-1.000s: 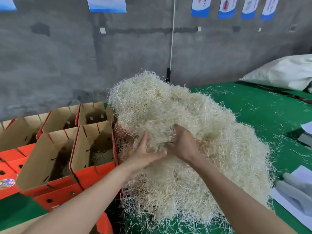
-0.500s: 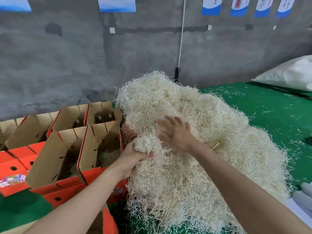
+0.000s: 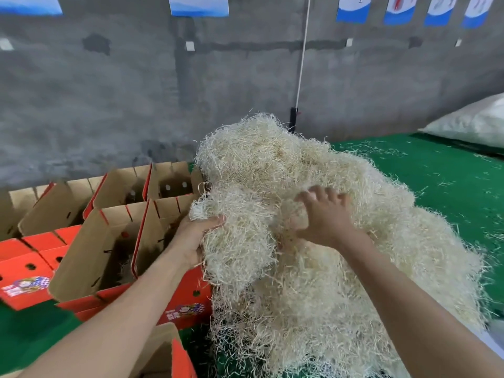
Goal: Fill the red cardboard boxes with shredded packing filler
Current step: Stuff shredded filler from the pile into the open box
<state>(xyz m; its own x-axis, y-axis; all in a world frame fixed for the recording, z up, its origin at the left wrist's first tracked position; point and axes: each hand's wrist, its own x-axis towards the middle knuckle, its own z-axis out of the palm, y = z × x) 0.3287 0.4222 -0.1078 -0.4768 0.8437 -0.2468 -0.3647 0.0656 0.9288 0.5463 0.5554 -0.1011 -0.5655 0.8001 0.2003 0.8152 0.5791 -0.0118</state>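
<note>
With my left hand [image 3: 197,236] gripping a clump of filler [image 3: 240,241] beside the nearest red box [image 3: 152,241], I'd press my splayed right hand [image 3: 324,214] on the pile [image 3: 354,268] so it tears clean.

A bench [image 3: 436,170] covered in green felt-like cloth carried a large heap of pale shredded packing filler [image 3: 327,282]. Open red cardboard boxes [image 3: 109,241] stood just beside the heap's left edge. A white stuffed sack [image 3: 469,124] lay at the far right, with loose strands scattered between.

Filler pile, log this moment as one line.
left hand: gripping filler clump | right hand: pressed on filler pile | red boxes: open beside pile
</note>
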